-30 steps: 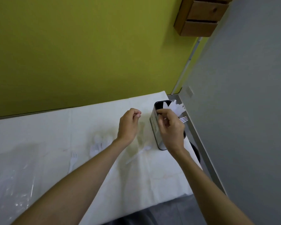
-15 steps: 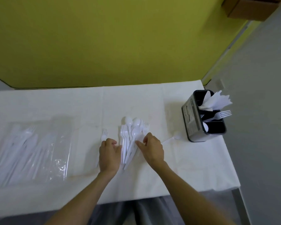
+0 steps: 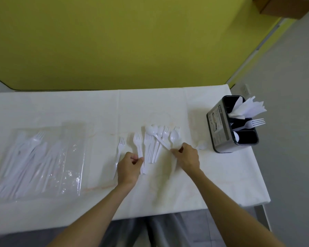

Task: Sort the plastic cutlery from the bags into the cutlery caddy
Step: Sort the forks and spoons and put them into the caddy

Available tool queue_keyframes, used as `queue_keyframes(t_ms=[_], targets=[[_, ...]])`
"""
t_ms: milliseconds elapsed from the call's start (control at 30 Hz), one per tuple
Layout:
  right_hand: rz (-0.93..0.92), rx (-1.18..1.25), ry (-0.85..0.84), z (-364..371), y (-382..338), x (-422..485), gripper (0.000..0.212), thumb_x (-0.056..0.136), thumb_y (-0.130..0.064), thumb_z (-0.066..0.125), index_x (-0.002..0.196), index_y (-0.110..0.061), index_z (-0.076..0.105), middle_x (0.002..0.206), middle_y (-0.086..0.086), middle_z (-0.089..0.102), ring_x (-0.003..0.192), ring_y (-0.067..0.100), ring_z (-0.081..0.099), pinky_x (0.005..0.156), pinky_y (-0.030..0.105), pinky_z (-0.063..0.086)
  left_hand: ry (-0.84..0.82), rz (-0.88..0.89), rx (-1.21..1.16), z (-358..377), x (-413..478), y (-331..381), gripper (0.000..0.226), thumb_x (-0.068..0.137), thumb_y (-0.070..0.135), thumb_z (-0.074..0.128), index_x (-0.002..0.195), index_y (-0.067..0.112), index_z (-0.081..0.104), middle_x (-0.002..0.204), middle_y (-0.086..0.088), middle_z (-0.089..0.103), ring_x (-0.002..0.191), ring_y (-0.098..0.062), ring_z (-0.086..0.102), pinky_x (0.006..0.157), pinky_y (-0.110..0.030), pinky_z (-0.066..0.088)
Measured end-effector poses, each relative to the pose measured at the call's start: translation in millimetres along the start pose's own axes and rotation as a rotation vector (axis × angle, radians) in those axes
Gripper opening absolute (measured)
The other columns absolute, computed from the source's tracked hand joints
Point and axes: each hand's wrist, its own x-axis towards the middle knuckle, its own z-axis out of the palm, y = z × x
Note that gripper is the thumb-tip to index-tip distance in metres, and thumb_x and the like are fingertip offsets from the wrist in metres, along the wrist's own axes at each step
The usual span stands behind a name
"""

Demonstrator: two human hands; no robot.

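Mid-table, on the white-clothed table (image 3: pixel 221 175): a loose pile of white plastic forks and spoons (image 3: pixel 154 145), heads toward the far edge. Left hand (image 3: pixel 128 168) at the pile's left side, fingers curled round the handle of a fork (image 3: pixel 138 142), tines pointing away. Right hand (image 3: pixel 186 157) at the pile's right side, thumb and fingers pinched on the handle of a spoon (image 3: pixel 174 137), perhaps on a second handle too, too blurred to tell. Hands apart, pile between them. Lone fork (image 3: pixel 120 145) flat just left of the left hand.

Black cutlery caddy (image 3: pixel 219 125) upright near the far right corner, well apart from both hands. Paper napkins (image 3: pixel 246 108) in its far compartment, an upright fork (image 3: pixel 253 123) in the middle one, tines leaning right, a spoon bowl (image 3: pixel 236 136) low in the near one. Stray spoon (image 3: pixel 202 146) flat on the cloth just beside the caddy's left wall.

Clear bag of cutlery (image 3: pixel 39 161) flat near the left edge.
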Motion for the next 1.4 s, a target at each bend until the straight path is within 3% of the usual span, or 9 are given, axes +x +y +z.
queue_keyframes(t_ms=[300, 467, 600, 800, 900, 1000, 1100, 1267, 1400], targets=[[-0.097, 0.03, 0.227, -6.1, -7.2, -0.8, 0.029, 0.093, -0.03, 0.064, 0.082, -0.009, 0.048, 0.079, 0.003, 0.056, 0.071, 0.023, 0.054, 0.058, 0.032, 0.042, 0.062, 0.052, 0.067, -5.3, 2.4, 1.9, 0.021, 0.087, 0.022, 0.069, 0.094, 0.011, 0.052, 0.089, -0.002, 0.057, 0.076, -0.02, 0.058, 0.068, -0.026, 0.042], [-0.24, -0.134, 0.098, 12.5, -32.2, -4.9, 0.028, 0.091, -0.034, 0.066, 0.089, -0.013, 0.047, 0.085, 0.002, 0.059, 0.075, 0.024, 0.059, 0.063, 0.034, 0.047, 0.042, 0.132, 0.206, -0.1, 1.6, 6.9, 0.037, 0.081, 0.035, 0.074, 0.1, 0.015, 0.05, 0.1, 0.002, 0.043, 0.086, -0.018, 0.051, 0.07, -0.026, 0.039], [-0.164, -0.175, 0.048, 21.6, -38.0, -2.0, 0.023, 0.093, -0.029, 0.059, 0.099, -0.008, 0.052, 0.089, 0.005, 0.057, 0.079, 0.027, 0.056, 0.064, 0.033, 0.042, 0.01, 0.139, 0.214, 1.6, 1.9, 6.3, 0.041, 0.076, 0.038, 0.078, 0.095, 0.017, 0.048, 0.099, 0.003, 0.042, 0.086, -0.02, 0.053, 0.069, -0.028, 0.043], [-0.029, 0.052, 0.086, 3.7, -21.8, 2.3, 0.022, 0.09, -0.022, 0.062, 0.077, -0.005, 0.054, 0.069, 0.008, 0.057, 0.059, 0.019, 0.052, 0.053, 0.024, 0.041, 0.025, 0.186, 0.239, -1.9, -1.7, -2.4, 0.033, 0.081, 0.039, 0.073, 0.094, 0.016, 0.052, 0.097, 0.004, 0.045, 0.081, -0.017, 0.055, 0.066, -0.024, 0.041], [0.002, 0.079, 0.071, -1.2, -13.9, 2.4, 0.028, 0.087, -0.025, 0.068, 0.071, -0.004, 0.056, 0.07, 0.018, 0.068, 0.058, 0.026, 0.061, 0.059, 0.031, 0.052, 0.041, 0.242, 0.314, 0.9, -2.8, -2.8, 0.032, 0.084, 0.043, 0.067, 0.102, 0.02, 0.053, 0.101, 0.006, 0.045, 0.091, -0.015, 0.054, 0.066, -0.027, 0.046], [-0.006, 0.093, 0.052, -1.9, -10.9, 1.5, 0.035, 0.084, -0.029, 0.073, 0.064, -0.011, 0.05, 0.063, 0.009, 0.063, 0.057, 0.023, 0.06, 0.053, 0.024, 0.047, -0.009, 0.262, 0.338, 5.1, -3.8, 1.9, 0.034, 0.086, 0.042, 0.065, 0.115, 0.029, 0.054, 0.108, 0.007, 0.042, 0.103, -0.013, 0.048, 0.066, -0.027, 0.047], [-0.063, 0.1, 0.083, -0.9, -10.9, -0.4, 0.032, 0.082, -0.03, 0.076, 0.074, -0.012, 0.051, 0.069, 0.003, 0.059, 0.064, 0.023, 0.06, 0.054, 0.021, 0.042, -0.065, 0.298, 0.346, 8.7, -6.1, 4.0, 0.033, 0.088, 0.041, 0.063, 0.119, 0.033, 0.055, 0.111, 0.009, 0.039, 0.102, -0.011, 0.047, 0.062, -0.024, 0.044], [-0.115, 0.121, 0.062, 2.6, -13.6, -3.2, 0.031, 0.083, -0.032, 0.076, 0.094, -0.01, 0.056, 0.081, 0.003, 0.062, 0.075, 0.022, 0.063, 0.07, 0.029, 0.052, -0.029, 0.276, 0.329, 10.5, -7.7, 0.4, 0.031, 0.092, 0.037, 0.058, 0.12, 0.025, 0.053, 0.119, 0.007, 0.042, 0.109, -0.013, 0.049, 0.065, -0.023, 0.041], [-0.106, 0.128, 0.117, 1.0, -10.4, -5.5, 0.027, 0.092, -0.038, 0.064, 0.09, -0.013, 0.054, 0.078, -0.001, 0.06, 0.073, 0.016, 0.059, 0.068, 0.025, 0.046, 0.02, 0.33, 0.316, 11.4, -5.8, 2.2, 0.025, 0.094, 0.028, 0.056, 0.118, 0.021, 0.052, 0.12, 0.005, 0.046, 0.111, -0.014, 0.051, 0.068, -0.03, 0.05]])
